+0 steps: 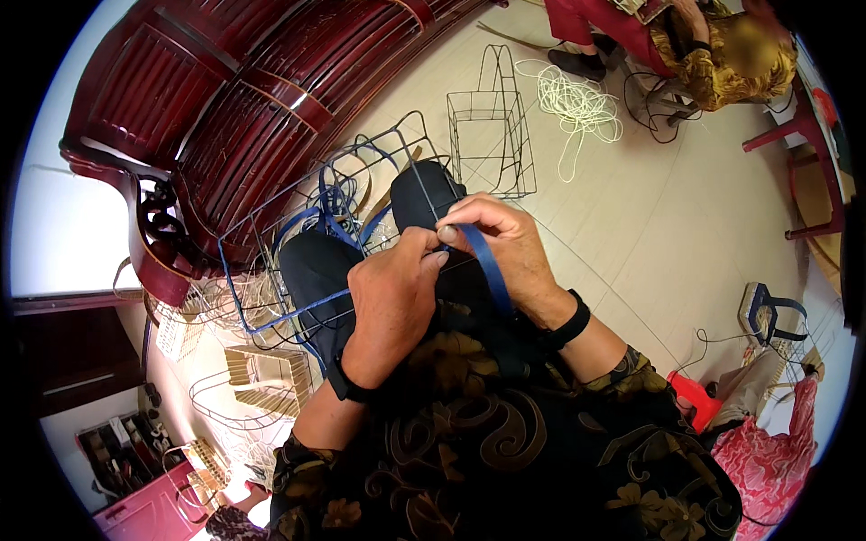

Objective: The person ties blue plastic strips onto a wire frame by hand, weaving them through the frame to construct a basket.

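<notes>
A black wire basket frame (262, 215) rests across my lap, with some of its wires wrapped in blue. My left hand (392, 293) is closed in a pinch on the wire frame in front of my knees. Right beside it, my right hand (505, 248) pinches a flat blue strip (488, 269) between thumb and fingers, close to the same wire. The strip's loose part curves down across my right palm. More blue strip (336, 200) lies in loops inside the frame. The exact spot where fingers, strip and wire meet is partly hidden.
Another wire basket frame (492, 122) stands ahead on the tiled floor. Pale cord (577, 104) lies tangled beside it, near a seated person (713, 54). A dark red wooden bench (262, 99) runs along the left. Wire frames (271, 379) and a red object (693, 397) flank me.
</notes>
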`<move>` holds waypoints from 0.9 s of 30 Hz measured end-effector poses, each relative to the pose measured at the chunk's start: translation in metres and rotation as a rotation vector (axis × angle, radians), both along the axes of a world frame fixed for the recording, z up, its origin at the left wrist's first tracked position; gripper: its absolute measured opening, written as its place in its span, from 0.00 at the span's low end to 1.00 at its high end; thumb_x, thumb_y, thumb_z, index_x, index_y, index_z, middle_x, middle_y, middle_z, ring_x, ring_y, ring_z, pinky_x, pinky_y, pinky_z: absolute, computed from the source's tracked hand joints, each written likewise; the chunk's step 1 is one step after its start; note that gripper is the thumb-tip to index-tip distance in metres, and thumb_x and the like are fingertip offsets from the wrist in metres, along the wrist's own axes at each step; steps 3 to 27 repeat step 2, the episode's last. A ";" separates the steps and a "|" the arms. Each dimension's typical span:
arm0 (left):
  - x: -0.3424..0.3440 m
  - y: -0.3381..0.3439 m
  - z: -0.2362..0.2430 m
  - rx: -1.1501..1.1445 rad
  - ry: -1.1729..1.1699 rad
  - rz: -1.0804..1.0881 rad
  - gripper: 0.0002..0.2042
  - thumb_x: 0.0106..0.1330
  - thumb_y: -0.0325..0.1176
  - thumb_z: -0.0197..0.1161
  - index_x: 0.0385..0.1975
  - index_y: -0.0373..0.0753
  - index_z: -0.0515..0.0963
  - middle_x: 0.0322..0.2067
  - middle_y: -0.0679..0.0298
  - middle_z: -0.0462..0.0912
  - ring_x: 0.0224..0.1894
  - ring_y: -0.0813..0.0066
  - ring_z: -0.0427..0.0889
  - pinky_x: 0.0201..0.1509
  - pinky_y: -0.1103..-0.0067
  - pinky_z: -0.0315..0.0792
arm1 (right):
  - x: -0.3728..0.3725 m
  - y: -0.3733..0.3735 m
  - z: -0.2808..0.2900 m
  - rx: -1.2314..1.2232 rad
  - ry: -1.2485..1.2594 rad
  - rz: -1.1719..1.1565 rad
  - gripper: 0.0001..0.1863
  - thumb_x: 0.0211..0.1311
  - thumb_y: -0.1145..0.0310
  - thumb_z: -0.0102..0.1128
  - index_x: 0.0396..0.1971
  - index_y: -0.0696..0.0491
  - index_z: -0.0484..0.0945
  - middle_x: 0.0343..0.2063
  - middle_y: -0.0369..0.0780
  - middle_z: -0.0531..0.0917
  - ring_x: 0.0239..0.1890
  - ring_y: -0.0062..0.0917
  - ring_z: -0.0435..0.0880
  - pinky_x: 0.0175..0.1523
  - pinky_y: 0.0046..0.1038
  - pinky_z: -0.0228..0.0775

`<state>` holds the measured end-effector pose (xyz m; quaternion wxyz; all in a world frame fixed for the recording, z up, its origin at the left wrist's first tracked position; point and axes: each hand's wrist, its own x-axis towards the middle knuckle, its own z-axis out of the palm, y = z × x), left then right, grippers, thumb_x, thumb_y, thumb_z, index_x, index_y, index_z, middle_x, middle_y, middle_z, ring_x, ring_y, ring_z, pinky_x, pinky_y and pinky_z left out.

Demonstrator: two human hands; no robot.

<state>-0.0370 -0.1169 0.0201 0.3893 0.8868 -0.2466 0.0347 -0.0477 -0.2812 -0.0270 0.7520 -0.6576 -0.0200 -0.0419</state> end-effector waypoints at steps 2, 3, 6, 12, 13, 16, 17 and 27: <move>0.000 0.005 0.002 0.061 0.071 -0.024 0.04 0.66 0.25 0.62 0.38 0.37 0.78 0.23 0.60 0.84 0.24 0.71 0.87 0.27 0.80 0.74 | 0.004 -0.006 0.008 -0.072 -0.079 0.019 0.06 0.67 0.74 0.61 0.39 0.51 0.86 0.37 0.38 0.85 0.38 0.17 0.82 0.43 0.16 0.72; 0.000 0.005 0.002 0.061 0.071 -0.024 0.04 0.66 0.25 0.62 0.38 0.37 0.78 0.23 0.60 0.84 0.24 0.71 0.87 0.27 0.80 0.74 | 0.004 -0.006 0.008 -0.072 -0.079 0.019 0.06 0.67 0.74 0.61 0.39 0.51 0.86 0.37 0.38 0.85 0.38 0.17 0.82 0.43 0.16 0.72; 0.000 0.005 0.002 0.061 0.071 -0.024 0.04 0.66 0.25 0.62 0.38 0.37 0.78 0.23 0.60 0.84 0.24 0.71 0.87 0.27 0.80 0.74 | 0.004 -0.006 0.008 -0.072 -0.079 0.019 0.06 0.67 0.74 0.61 0.39 0.51 0.86 0.37 0.38 0.85 0.38 0.17 0.82 0.43 0.16 0.72; 0.000 0.005 0.002 0.061 0.071 -0.024 0.04 0.66 0.25 0.62 0.38 0.37 0.78 0.23 0.60 0.84 0.24 0.71 0.87 0.27 0.80 0.74 | 0.004 -0.006 0.008 -0.072 -0.079 0.019 0.06 0.67 0.74 0.61 0.39 0.51 0.86 0.37 0.38 0.85 0.38 0.17 0.82 0.43 0.16 0.72; 0.000 0.005 0.002 0.061 0.071 -0.024 0.04 0.66 0.25 0.62 0.38 0.37 0.78 0.23 0.60 0.84 0.24 0.71 0.87 0.27 0.80 0.74 | 0.004 -0.006 0.008 -0.072 -0.079 0.019 0.06 0.67 0.74 0.61 0.39 0.51 0.86 0.37 0.38 0.85 0.38 0.17 0.82 0.43 0.16 0.72; 0.000 0.005 0.002 0.061 0.071 -0.024 0.04 0.66 0.25 0.62 0.38 0.37 0.78 0.23 0.60 0.84 0.24 0.71 0.87 0.27 0.80 0.74 | 0.004 -0.006 0.008 -0.072 -0.079 0.019 0.06 0.67 0.74 0.61 0.39 0.51 0.86 0.37 0.38 0.85 0.38 0.17 0.82 0.43 0.16 0.72; 0.000 0.005 0.002 0.061 0.071 -0.024 0.04 0.66 0.25 0.62 0.38 0.37 0.78 0.23 0.60 0.84 0.24 0.71 0.87 0.27 0.80 0.74 | 0.004 -0.006 0.008 -0.072 -0.079 0.019 0.06 0.67 0.74 0.61 0.39 0.51 0.86 0.37 0.38 0.85 0.38 0.17 0.82 0.43 0.16 0.72; 0.000 0.005 0.002 0.061 0.071 -0.024 0.04 0.66 0.25 0.62 0.38 0.37 0.78 0.23 0.60 0.84 0.24 0.71 0.87 0.27 0.80 0.74 | 0.004 -0.006 0.008 -0.072 -0.079 0.019 0.06 0.67 0.74 0.61 0.39 0.51 0.86 0.37 0.38 0.85 0.38 0.17 0.82 0.43 0.16 0.72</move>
